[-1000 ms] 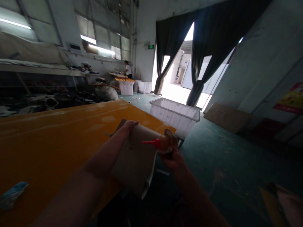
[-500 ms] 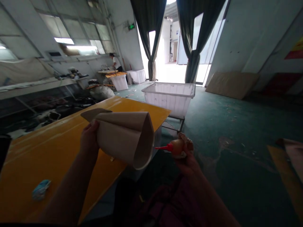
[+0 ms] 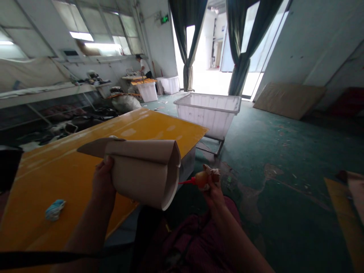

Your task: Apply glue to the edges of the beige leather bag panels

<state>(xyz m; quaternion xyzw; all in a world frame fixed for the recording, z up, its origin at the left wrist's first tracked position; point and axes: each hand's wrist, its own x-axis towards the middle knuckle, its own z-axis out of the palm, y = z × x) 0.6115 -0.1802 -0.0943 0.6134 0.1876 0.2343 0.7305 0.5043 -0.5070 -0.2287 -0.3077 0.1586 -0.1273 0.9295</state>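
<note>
My left hand (image 3: 102, 181) grips a curled sheet of stiff tan material (image 3: 142, 170), held over the near edge of the yellow table (image 3: 71, 159). The sheet bends into a loose roll with its open end facing right. My right hand (image 3: 212, 189) is closed round a small amber squeeze bottle (image 3: 202, 178) whose red nozzle points left at the sheet's open end, almost touching it. Both hands hover above my lap.
A small blue-and-white wad (image 3: 55, 209) lies on the table at left. A white plastic bin (image 3: 209, 112) on a frame stands beyond the table's far corner. Another person (image 3: 142, 67) works at a distant bench. Board sheets (image 3: 287, 99) lean on the right wall.
The sheet went from lying flat over the table edge to being lifted and curled in my left hand. My right hand with the bottle dropped lower and nearer the roll's open end.
</note>
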